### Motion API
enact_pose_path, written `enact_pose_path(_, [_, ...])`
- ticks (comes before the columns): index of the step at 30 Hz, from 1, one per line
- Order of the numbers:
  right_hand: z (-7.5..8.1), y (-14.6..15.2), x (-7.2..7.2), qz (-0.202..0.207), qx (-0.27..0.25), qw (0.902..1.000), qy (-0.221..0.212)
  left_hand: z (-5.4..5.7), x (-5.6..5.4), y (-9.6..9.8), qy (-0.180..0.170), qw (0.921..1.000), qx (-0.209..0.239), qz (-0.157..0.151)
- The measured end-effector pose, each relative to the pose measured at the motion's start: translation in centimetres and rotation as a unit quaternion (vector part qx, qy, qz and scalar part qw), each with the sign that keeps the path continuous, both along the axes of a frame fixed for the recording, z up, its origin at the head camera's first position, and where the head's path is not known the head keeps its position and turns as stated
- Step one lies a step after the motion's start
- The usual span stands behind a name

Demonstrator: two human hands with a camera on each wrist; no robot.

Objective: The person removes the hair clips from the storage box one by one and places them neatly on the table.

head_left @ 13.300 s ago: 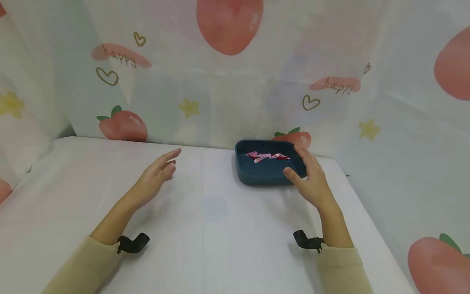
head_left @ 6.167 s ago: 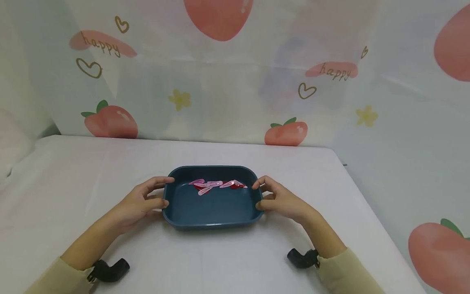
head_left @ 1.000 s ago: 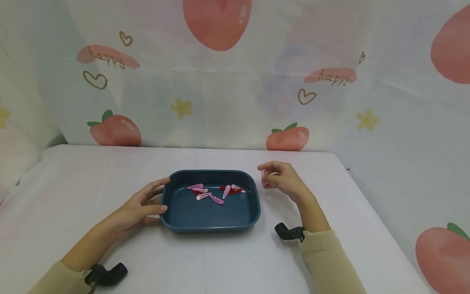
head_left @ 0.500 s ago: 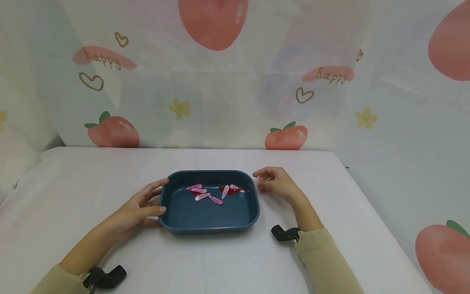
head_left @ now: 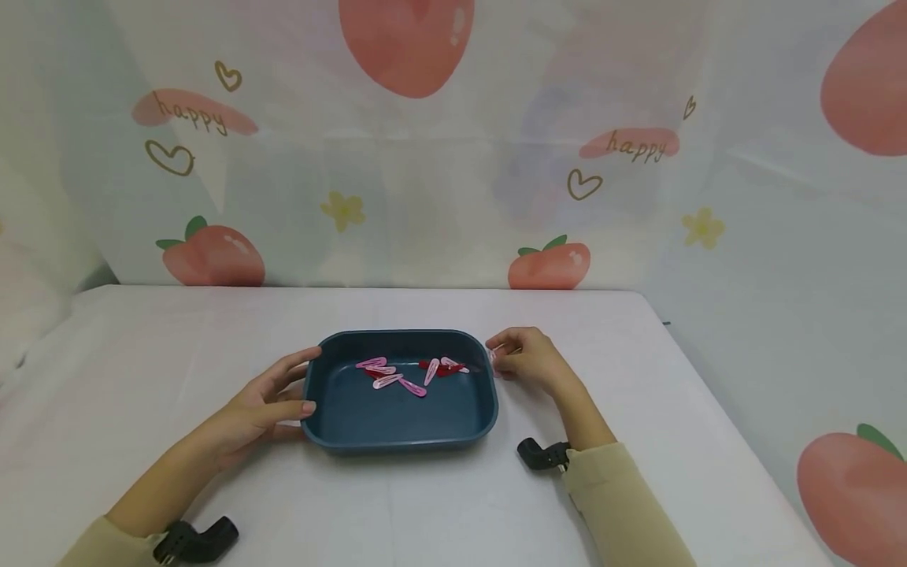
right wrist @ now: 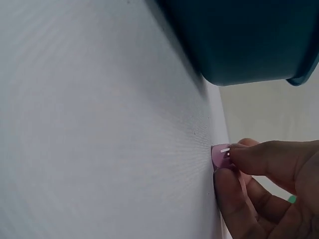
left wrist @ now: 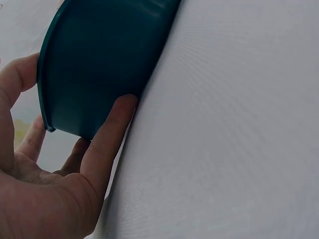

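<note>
A dark teal tray [head_left: 397, 417] sits mid-table, with several pink and red snap hair clips [head_left: 412, 387] lying loose inside it. Around its left end, my left hand [head_left: 258, 409] holds the tray, a finger at the rim and the thumb against the side. The left wrist view has these fingers spread over the tray's end wall [left wrist: 94, 64]. Beside the tray's right end, my right hand [head_left: 531, 362] pinches a pink hair clip [right wrist: 219, 155] between thumb and finger, low at the tablecloth. Most of that clip is hidden by the fingers.
A white cloth [head_left: 340, 504] covers the table. Behind it hangs a curtain [head_left: 425, 157] printed with peaches, and more curtain closes off the right. Black wrist cameras [head_left: 542, 454] stick out from both cuffs.
Earlier the tray came from the back right to the middle, and its clips were spread. Over the last second my right hand lowered beside the tray with the hair clip. My left hand stayed.
</note>
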State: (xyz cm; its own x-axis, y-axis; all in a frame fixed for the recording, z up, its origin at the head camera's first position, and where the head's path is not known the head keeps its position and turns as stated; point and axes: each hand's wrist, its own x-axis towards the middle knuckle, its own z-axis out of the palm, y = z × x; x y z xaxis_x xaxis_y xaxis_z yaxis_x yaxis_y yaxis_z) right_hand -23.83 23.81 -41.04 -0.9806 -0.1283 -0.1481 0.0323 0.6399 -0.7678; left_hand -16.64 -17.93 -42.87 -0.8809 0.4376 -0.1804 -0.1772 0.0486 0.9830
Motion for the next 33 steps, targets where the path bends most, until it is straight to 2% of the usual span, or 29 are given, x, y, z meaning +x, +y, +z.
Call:
enact_pose_path(6, [0.1,0.0,0.0,-0.012,0.026,0.9996,-0.001,0.0,0.0,0.0,0.000,1.0000,0.000,0.000])
enact_pose_path(11, [0.4,0.2,0.1,-0.011,0.025,0.9996,-0.004,0.0,0.1,0.0,-0.004,1.0000,0.002,0.001])
enact_pose_path(15, [1.0,0.4,0.2,0.002,-0.028,0.9995,-0.010,0.1,0.1,-0.1,-0.005,1.0000,0.003,0.004])
enact_pose_path(21, [2.9,0.2,0.8,0.009,-0.115,0.9931,-0.019,0.2,0.1,0.0,-0.003,1.0000,-0.001,0.003])
enact_pose_path(33, [5.1,-1.1,1.7,0.040,-0.146,0.9883,0.019,0.2,0.2,0.1,-0.004,0.9999,-0.004,0.008])
